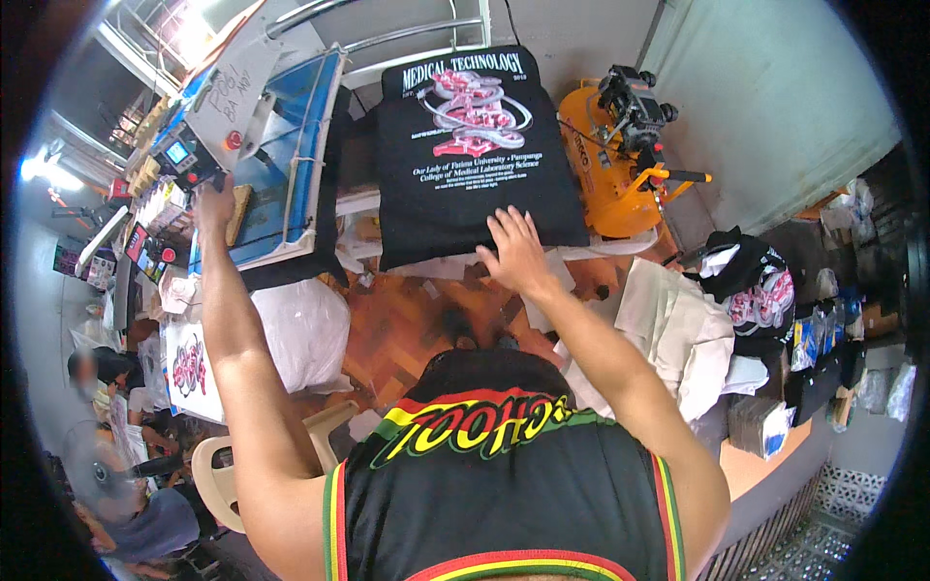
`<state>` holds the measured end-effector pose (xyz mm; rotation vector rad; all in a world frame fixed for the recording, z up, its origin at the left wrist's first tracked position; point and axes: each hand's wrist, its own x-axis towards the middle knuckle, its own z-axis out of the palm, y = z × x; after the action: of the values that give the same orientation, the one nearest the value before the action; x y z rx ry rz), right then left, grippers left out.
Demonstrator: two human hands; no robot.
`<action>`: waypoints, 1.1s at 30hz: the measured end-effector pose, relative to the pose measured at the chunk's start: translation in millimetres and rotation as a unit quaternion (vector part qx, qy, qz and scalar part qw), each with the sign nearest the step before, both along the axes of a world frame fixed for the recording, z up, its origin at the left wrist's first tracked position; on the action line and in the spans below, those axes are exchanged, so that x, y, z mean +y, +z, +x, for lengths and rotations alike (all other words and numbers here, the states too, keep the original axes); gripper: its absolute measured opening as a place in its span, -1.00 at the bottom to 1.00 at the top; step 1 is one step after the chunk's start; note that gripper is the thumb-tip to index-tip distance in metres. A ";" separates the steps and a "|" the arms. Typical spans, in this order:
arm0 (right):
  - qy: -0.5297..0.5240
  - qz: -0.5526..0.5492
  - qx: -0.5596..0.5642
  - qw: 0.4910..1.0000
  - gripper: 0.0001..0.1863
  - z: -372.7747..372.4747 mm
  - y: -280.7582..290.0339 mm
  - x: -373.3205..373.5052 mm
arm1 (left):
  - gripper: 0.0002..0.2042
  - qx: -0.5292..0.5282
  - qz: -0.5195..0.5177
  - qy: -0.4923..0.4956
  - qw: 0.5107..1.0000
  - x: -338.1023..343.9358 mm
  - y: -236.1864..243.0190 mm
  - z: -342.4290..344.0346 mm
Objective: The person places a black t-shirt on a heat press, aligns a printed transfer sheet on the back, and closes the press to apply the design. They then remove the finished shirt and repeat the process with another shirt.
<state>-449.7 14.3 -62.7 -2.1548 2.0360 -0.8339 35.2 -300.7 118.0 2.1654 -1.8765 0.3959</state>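
Note:
My left hand (215, 205) is closed round a dark handle just below the small lit control box (179, 155) of a heat press. The press's blue and white frame (302, 160) stands at the left, beside the shirt. Ahead of me a black printed T-shirt (412, 213) is spread out on a flat platen, which it hides. White lettering and a pink and grey design cover its upper part. My right hand (516, 250) lies on the near right of the shirt, fingers stretched out and holding nothing.
An orange air compressor (620, 184) stands right of the shirt. Nearer on the right are beige cloth (668, 334) and folded black shirts (765, 290). A plastic-wrapped bundle (302, 334) and a cream chair (215, 474) are at left. People sit far left, near a fan (100, 472).

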 end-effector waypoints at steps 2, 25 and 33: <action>-0.006 -0.036 -0.039 0.999 -0.47 2.9 -2.8 23.0 | -0.29 -0.006 -0.016 0.007 1.000 31.3 10.7 -37.8; -0.187 0.138 0.131 0.964 -0.32 -22.7 -0.1 -44.1 | -0.65 0.008 -0.157 -0.429 0.889 101.1 -14.6 -238.1; -0.215 0.044 0.071 0.973 -0.44 -52.6 -11.4 -24.7 | -0.61 0.029 -0.151 -0.433 0.888 125.7 -13.0 -293.0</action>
<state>-502.3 -10.5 -74.1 -1.7988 2.6096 -0.6178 -257.8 -175.0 104.9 0.9705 -2.3073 0.3783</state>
